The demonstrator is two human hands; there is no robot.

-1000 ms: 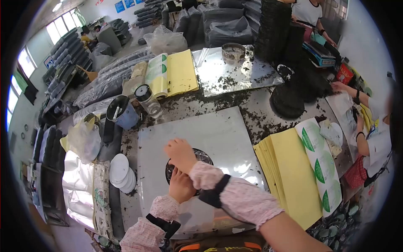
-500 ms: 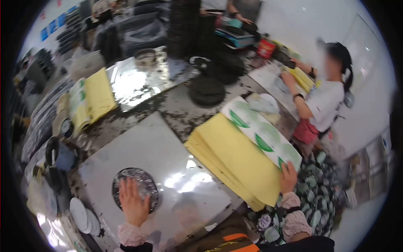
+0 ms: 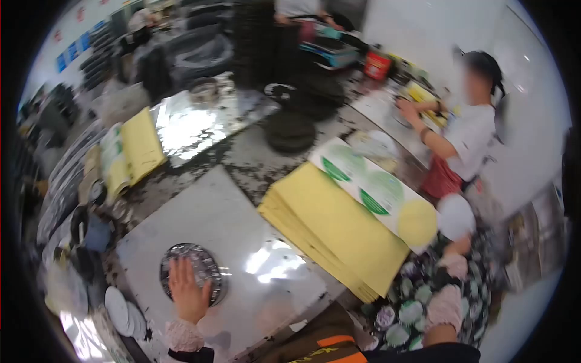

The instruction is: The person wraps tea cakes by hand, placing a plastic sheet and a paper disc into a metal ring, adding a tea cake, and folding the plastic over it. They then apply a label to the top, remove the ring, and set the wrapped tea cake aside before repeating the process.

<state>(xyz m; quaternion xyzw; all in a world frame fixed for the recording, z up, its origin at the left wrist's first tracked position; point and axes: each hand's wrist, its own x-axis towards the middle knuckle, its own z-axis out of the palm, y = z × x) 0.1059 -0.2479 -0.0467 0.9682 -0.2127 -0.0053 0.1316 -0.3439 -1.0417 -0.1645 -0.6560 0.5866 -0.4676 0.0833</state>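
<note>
My left hand [image 3: 186, 291] lies flat, fingers apart, on a round dark cake in shiny wrap [image 3: 206, 266], which rests on a metal sheet [image 3: 242, 218]. My right hand [image 3: 457, 247] is off the table's right edge and holds up a round white label [image 3: 455, 216]. Beside it, a white sheet of green-printed labels [image 3: 363, 181] tops a stack of yellow backing sheets [image 3: 327, 233]. A bare yellow circle [image 3: 417, 222] shows at the sheet's near end.
A co-worker in a white shirt [image 3: 469, 130] works at the table's far right. Dark round cakes [image 3: 290, 132] are piled mid-table; a second yellow stack [image 3: 138, 145] and a shiny sheet [image 3: 200, 118] lie farther left. White discs [image 3: 118, 307] sit lower left, wrapped cakes [image 3: 411, 311] below right.
A second ago both hands were on the cake. My right hand went to the label sheet and has now lifted one round label off, leaving a yellow circle. The view swung right.
</note>
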